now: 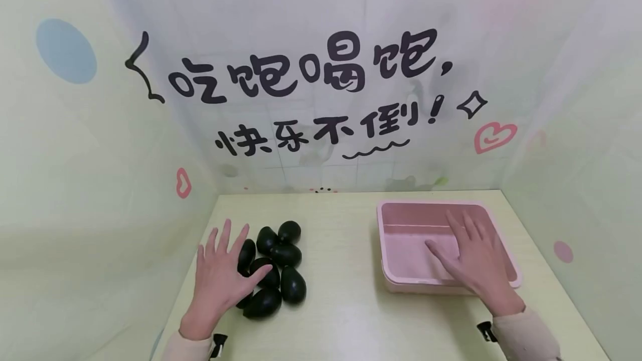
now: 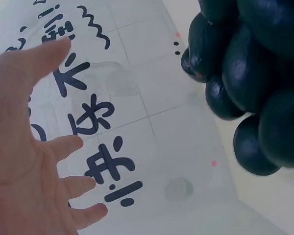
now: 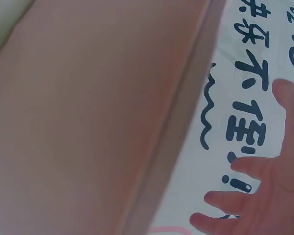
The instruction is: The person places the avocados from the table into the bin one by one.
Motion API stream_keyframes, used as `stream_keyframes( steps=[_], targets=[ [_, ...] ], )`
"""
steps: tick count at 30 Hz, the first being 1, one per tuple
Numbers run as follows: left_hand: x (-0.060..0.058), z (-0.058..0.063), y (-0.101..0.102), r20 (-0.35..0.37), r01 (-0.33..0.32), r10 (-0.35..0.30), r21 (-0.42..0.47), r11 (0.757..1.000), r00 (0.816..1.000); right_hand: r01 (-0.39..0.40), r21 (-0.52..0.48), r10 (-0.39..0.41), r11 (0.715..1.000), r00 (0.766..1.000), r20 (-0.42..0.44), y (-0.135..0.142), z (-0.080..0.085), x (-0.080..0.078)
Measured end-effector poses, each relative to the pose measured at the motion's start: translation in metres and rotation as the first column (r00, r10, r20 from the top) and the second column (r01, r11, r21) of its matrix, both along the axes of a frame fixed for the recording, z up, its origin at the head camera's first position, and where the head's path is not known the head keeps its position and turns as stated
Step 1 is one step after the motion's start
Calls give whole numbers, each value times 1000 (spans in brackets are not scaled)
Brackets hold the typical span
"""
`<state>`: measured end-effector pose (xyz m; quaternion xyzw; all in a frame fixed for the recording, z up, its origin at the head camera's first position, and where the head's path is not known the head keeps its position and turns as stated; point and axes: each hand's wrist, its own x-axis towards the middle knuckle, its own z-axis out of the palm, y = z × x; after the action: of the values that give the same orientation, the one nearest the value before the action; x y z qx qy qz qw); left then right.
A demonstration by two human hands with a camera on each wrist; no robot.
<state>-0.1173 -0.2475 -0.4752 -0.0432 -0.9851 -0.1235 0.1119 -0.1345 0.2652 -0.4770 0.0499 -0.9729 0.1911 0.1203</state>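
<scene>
Across the upper part of the frame hangs a pale printed backdrop (image 1: pixel 296 4), folded round at both sides, probably to screen off the work area. Below it, the counter (image 1: pixel 341 272) spreads over the lower middle, a flat base for the other things. At lower right stands the pink tub (image 1: pixel 431 203), upright, its mouth facing up and its inner floor in sight; set so, it can be reached from above, and its raised walls would keep round things from rolling off.

Over the tub's right part, the right hand (image 1: pixel 478 261) is wide open, fingers spread and gripping nothing. Whether it touches the rim cannot be told. At lower left, the left hand (image 1: pixel 220 277) is likewise spread wide with nothing held, its thumb reaching out over the pile in the head view; the left wrist view shows it apart from the fruit, perhaps to leave the palm room.

Just beside that hand lie the avocados (image 1: pixel 293 284), left of centre, bunched close together, which likely steadies their rounded sides; the hand hides some. Smallest is a black fitting (image 1: pixel 486 331) at each wrist, perhaps part of the camera mount.
</scene>
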Motion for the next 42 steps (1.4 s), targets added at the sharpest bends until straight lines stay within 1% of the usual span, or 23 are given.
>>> stream_keyframes(
  steps=[3,5,7,8,10,12,14,16,19,23,26,28,34,36,38,41,42],
  targets=[
    [4,-9,4,-38,8,-7,40,999,999,-13,-88,5,996,996,-84,0,-9,5],
    [8,-16,7,-71,13,-7,78,997,997,-9,-138,-10,990,991,-135,-1,-17,11],
    [12,-23,10,-100,14,-1,129,992,995,-7,-190,-32,982,979,-202,-3,-25,16],
    [15,-27,12,-101,10,6,155,988,995,-8,-201,-43,980,969,-245,-4,-29,19],
    [20,-36,15,-78,-6,22,200,980,997,-3,-211,-65,978,948,-311,-6,-39,24],
    [24,-45,18,-43,-27,38,231,973,998,-5,-220,-83,975,919,-385,-9,-49,28],
    [28,-53,20,1,-57,58,248,967,998,8,-227,-106,974,901,-421,-11,-58,33],
    [32,-60,22,35,-90,83,264,960,996,25,-244,-133,969,890,-436,-13,-66,37],
    [36,-69,24,63,-139,126,293,946,990,41,-253,-157,967,874,-459,-15,-73,39],
    [40,-79,27,93,-191,170,329,925,981,39,-242,-163,969,840,-518,-15,-80,40],
    [43,-87,31,115,-222,194,346,912,974,42,-245,-173,969,820,-545,-14,-84,42],
    [45,-91,32,118,-237,208,355,904,971,47,-252,-183,967,814,-551,-14,-86,43],
    [48,-100,35,113,-270,245,350,897,963,75,-291,-228,954,813,-536,-17,-95,51],
    [49,-103,35,113,-280,256,350,894,960,81,-307,-244,948,804,-543,-19,-97,55],
    [50,-107,35,110,-290,268,351,890,957,81,-327,-257,942,800,-543,-20,-100,58],
    [51,-111,37,105,-301,283,362,882,953,88,-358,-288,930,779,-557,-21,-102,60],
    [51,-112,37,103,-304,286,366,880,953,88,-374,-303,923,766,-567,-21,-103,60]
  ],
)
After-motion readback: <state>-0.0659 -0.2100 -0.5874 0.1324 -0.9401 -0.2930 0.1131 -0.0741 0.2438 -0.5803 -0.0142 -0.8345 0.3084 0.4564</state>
